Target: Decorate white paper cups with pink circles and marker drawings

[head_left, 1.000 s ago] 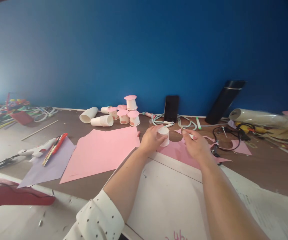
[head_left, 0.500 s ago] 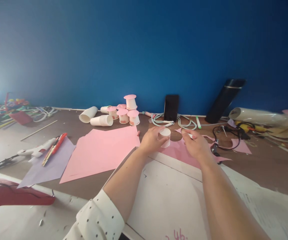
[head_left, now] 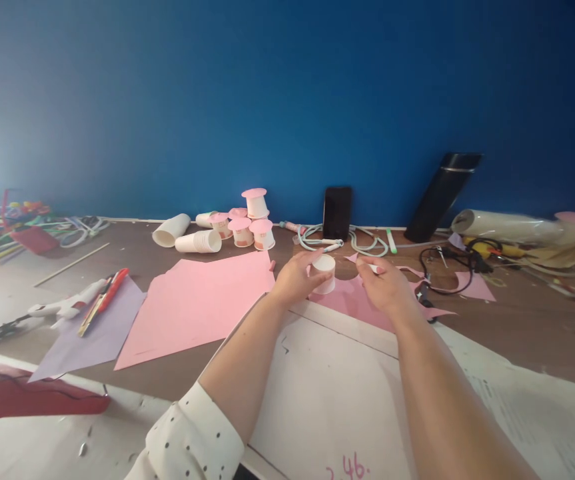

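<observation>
My left hand (head_left: pixel 294 279) is closed round the side of a small white paper cup (head_left: pixel 324 273), which stands base up on pink paper. Just right of it, my right hand (head_left: pixel 383 285) pinches a slim white pen-like object (head_left: pixel 374 269), mostly hidden by the fingers. Beneath both hands lies a cut pink sheet (head_left: pixel 352 300) with curved edges. Behind, to the left, cups with pink discs on top (head_left: pixel 242 231) are grouped, one stacked higher. A nested row of white cups (head_left: pixel 198 241) lies on its side beside them.
A large pink sheet (head_left: pixel 192 303) lies left, beside a red cutter (head_left: pixel 112 290) and a glue gun (head_left: pixel 70 303). A phone (head_left: pixel 338 212) and a black flask (head_left: pixel 442 197) lean against the blue wall. Cables and paper scraps lie right. A white board (head_left: pixel 337 393) is under my forearms.
The view has shifted slightly, so most things appear a little further left. Both hands keep their hold on the cup and the pen-like object.
</observation>
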`<state>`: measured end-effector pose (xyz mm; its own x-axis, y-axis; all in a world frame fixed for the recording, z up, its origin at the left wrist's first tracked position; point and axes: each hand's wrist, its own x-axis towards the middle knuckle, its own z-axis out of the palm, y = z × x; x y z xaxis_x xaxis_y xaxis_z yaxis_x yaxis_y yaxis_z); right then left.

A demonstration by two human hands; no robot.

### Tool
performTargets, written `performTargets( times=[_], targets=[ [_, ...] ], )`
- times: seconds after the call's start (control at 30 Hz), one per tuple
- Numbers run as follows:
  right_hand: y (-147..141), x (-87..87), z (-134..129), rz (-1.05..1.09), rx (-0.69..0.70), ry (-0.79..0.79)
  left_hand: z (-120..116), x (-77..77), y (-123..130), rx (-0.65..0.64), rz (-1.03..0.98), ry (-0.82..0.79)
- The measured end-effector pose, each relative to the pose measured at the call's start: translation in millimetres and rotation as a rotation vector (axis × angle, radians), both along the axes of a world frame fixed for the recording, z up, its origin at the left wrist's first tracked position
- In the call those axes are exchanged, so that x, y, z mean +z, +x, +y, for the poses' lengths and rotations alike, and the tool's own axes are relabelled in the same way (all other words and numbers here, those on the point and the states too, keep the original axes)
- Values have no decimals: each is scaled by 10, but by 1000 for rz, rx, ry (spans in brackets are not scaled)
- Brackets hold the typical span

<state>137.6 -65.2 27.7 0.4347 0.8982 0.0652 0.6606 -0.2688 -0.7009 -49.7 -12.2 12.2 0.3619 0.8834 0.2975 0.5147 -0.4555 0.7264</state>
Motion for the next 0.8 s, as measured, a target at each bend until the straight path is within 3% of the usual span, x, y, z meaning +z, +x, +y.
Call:
performTargets(
  times=[0.8],
  targets=[
    [28,-53,19,22,15,25,-24,59,-10,-14,-22,-69]
  ],
)
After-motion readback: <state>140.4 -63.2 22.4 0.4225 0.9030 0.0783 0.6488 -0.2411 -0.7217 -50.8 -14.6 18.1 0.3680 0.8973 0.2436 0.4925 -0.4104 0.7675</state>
